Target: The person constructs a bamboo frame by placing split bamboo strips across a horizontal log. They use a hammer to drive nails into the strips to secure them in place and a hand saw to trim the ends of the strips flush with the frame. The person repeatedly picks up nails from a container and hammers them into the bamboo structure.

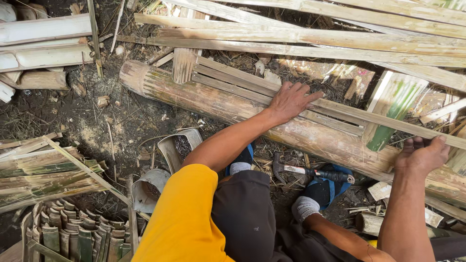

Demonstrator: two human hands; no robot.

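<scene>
My left hand point(290, 100) lies flat, fingers spread, on several thin bamboo slats point(233, 80) that rest across a thick bamboo pole point(204, 99) running from upper left to lower right. My right hand point(421, 154) grips the near end of one long slat point(388, 121) at the right, thumb over its top. A claw hammer point(310, 171) with a black grip lies on the ground by my feet, just below the pole.
Long split bamboo strips point(315, 36) are piled at the back. Cut bamboo pieces point(39, 48) lie at upper left, flat strips point(43, 174) at left, and a stack of short curved pieces point(77, 233) at lower left. Two metal containers point(177, 148) sit on the dirt.
</scene>
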